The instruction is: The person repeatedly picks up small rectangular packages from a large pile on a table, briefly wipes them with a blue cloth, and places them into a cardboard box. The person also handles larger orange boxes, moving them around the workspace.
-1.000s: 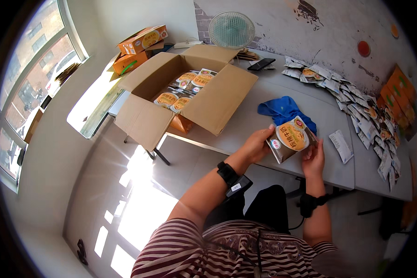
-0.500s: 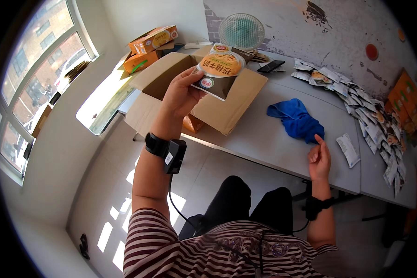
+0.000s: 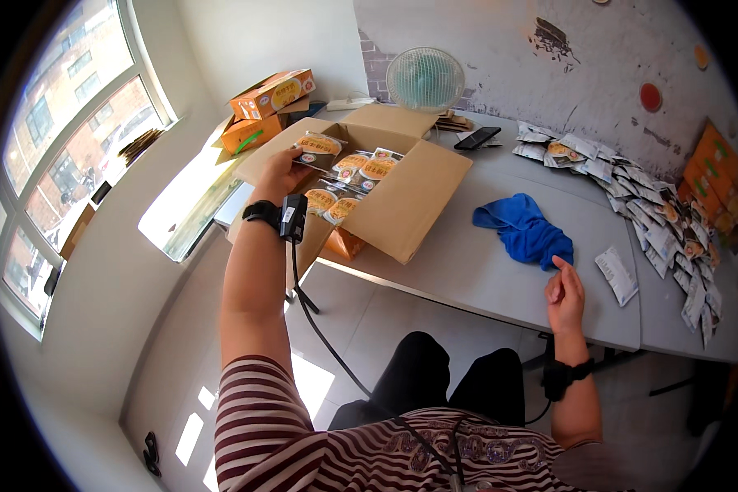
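At the upper left of the cardboard box (image 3: 422,201), my left hand (image 3: 283,172) grips the edge of a brown-and-orange pouch (image 3: 320,146). The pouch is inside the opening, by the box's left wall. Several matching pouches (image 3: 377,169) lie in the box, face up. My right hand (image 3: 566,299) hovers at the table's front edge, just below a crumpled blue cloth (image 3: 523,234). Its index finger is stretched out, the other fingers are loosely bent, and it holds nothing. A single white sachet (image 3: 617,275) lies to its right.
A long heap of silvery sachets (image 3: 656,217) spreads along the right of the grey table (image 3: 459,287). At the back stand a fan (image 3: 425,79), a dark phone (image 3: 477,138) and orange cartons (image 3: 272,92). An orange box (image 3: 713,176) leans at far right.
My left hand has lowered the pouch from above the box into its opening, moving left. The pouches inside the box now show. My right hand has barely moved.
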Demonstrator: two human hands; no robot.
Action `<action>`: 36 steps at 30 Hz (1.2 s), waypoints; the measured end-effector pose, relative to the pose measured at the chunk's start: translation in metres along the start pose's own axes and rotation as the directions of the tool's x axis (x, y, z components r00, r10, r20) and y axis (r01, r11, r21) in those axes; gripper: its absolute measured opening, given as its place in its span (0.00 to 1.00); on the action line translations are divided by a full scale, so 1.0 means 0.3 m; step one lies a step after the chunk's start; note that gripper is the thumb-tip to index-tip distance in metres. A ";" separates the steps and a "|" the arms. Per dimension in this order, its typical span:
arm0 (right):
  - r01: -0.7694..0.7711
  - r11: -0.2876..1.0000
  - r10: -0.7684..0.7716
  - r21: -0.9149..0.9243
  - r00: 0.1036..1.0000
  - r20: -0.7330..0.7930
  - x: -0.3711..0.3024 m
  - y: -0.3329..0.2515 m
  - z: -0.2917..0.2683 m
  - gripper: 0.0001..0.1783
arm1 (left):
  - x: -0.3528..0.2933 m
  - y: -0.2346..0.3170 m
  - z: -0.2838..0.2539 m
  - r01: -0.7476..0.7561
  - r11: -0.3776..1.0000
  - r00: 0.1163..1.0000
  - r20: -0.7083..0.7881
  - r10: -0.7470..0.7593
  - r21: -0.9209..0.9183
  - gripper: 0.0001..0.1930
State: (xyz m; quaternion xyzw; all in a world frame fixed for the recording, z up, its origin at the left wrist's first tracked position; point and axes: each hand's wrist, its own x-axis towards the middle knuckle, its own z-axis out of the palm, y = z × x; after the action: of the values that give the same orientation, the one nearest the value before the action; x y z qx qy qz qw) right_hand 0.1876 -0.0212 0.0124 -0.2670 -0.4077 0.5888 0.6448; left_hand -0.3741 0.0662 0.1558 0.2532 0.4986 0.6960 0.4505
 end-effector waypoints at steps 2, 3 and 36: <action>-0.005 1.000 0.005 -0.016 1.000 0.000 -0.001 0.002 0.005 0.18 | 0.055 -0.022 0.009 0.033 0.999 0.999 -0.036 -0.033 -0.009 0.10; -0.006 1.000 0.005 -0.026 1.000 -0.002 -0.001 0.003 0.006 0.18 | 0.079 -0.035 0.024 0.050 0.999 0.997 -0.051 -0.051 -0.014 0.10; -0.032 0.993 0.033 -0.115 0.999 0.001 0.019 0.012 0.027 0.17 | 0.505 -0.311 0.045 -0.186 0.139 0.983 0.186 0.014 0.973 0.17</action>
State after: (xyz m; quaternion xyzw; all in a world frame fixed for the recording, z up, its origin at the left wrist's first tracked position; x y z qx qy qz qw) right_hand 0.1787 -0.0160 0.0149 -0.3093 -0.4374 0.5753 0.6181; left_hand -0.3988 0.2149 0.0601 0.5633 0.7827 0.2110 0.1599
